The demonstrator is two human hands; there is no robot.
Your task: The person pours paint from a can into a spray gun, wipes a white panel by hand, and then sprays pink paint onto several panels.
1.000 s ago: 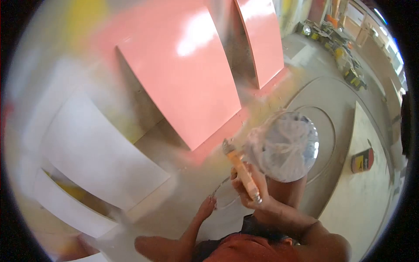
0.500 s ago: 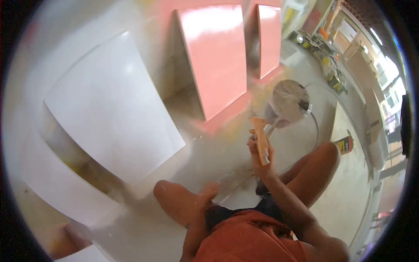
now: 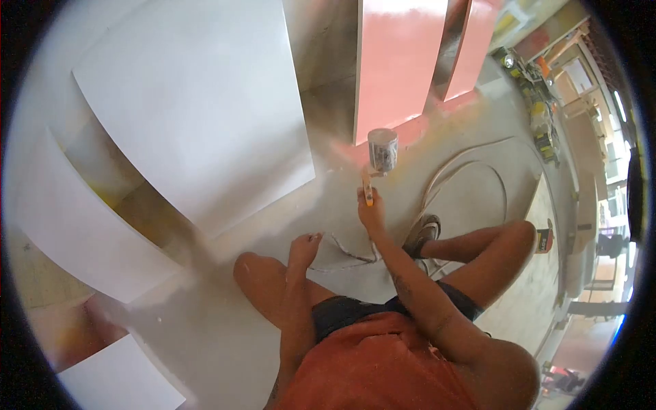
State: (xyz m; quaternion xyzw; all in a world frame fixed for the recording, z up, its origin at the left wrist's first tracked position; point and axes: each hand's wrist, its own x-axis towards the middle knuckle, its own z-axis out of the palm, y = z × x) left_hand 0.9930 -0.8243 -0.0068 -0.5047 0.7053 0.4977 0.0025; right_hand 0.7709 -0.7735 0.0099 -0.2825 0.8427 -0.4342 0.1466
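A spray gun with an orange-yellow body is gripped in my right hand, out in front of me. Its silvery, paint-smeared cup sits at the far end, near the foot of a pink panel. My left hand is closed above my left knee. A thin pale hose loops beside its fingers and appears to be held there; the exact grip is hard to see. To the left leans a large white curved panel, its lower right part shaded.
Another white curved panel and a white piece stand at left. A narrower pink panel leans at the back. More hose coils on the floor by my shoe. A small labelled can lies on a board at right.
My view has turned, so the panels sit further right and higher. The spray gun has moved left and its cup now shows side-on. My left hand has lifted off my thigh and closed.
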